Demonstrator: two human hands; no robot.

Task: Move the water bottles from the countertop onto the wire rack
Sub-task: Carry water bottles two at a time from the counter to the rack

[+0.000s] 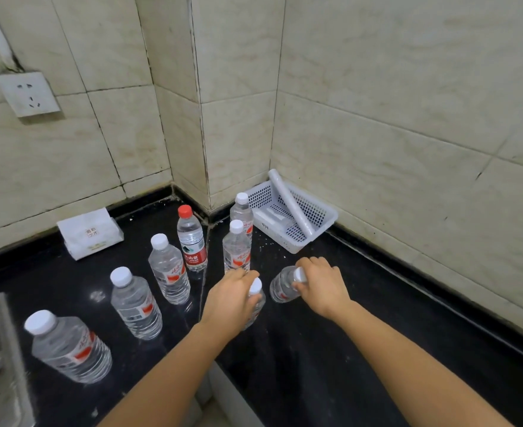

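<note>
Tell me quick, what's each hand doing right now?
Left hand: closed around the neck of a water bottle on the countertop.
Right hand: closed around the cap end of another, tilted bottle.

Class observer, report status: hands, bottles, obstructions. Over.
Left hand and right hand each grip a bottle by the neck. Six bottles stand loose. Wire rack not visible.

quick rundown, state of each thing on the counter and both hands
left hand: gripping a bottle by its neck
left-hand bottle: upright, capped
right hand: gripping a bottle at the cap
right-hand bottle: tilted, capped
red-cap bottle: upright, capped
five white-cap bottles: upright, capped, untouched
basket: upright, a roll leaning in it
tissue pack: lying flat near the wall
</note>
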